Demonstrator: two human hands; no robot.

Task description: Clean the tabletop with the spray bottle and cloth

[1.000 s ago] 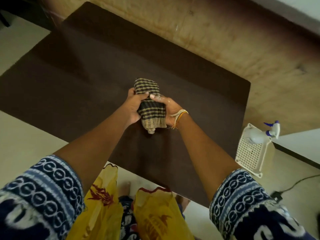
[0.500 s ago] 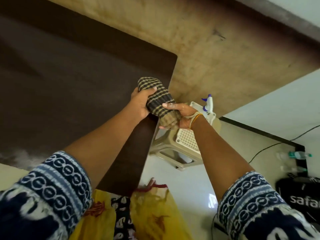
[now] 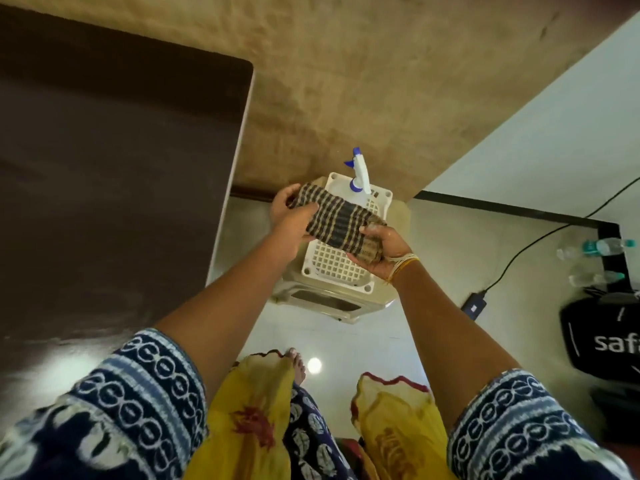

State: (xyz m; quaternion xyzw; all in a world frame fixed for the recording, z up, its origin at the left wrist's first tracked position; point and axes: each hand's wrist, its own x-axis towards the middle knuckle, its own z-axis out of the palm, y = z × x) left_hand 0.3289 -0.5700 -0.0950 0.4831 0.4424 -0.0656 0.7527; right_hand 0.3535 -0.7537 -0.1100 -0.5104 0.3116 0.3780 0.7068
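A rolled checked cloth (image 3: pixel 337 219), dark with tan stripes, is held between both hands above a white plastic stool. My left hand (image 3: pixel 290 220) grips its left end and my right hand (image 3: pixel 382 251) holds its right end from below. The spray bottle (image 3: pixel 358 172), white with a blue nozzle and collar, stands on the stool just beyond the cloth; its lower body is hidden behind the cloth. The dark brown tabletop (image 3: pixel 114 188) fills the left of the view, with both hands past its right edge.
The white stool (image 3: pixel 334 268) with a grid seat stands on the pale floor right of the table. A tan wall lies behind. A black cable and charger (image 3: pixel 473 304), clear water bottles (image 3: pixel 601 247) and a black bag (image 3: pixel 602 337) are at the right.
Both hands carried the cloth from above the middle of the table rightward, past the table's edge, to above the stool. The view swung right with them.
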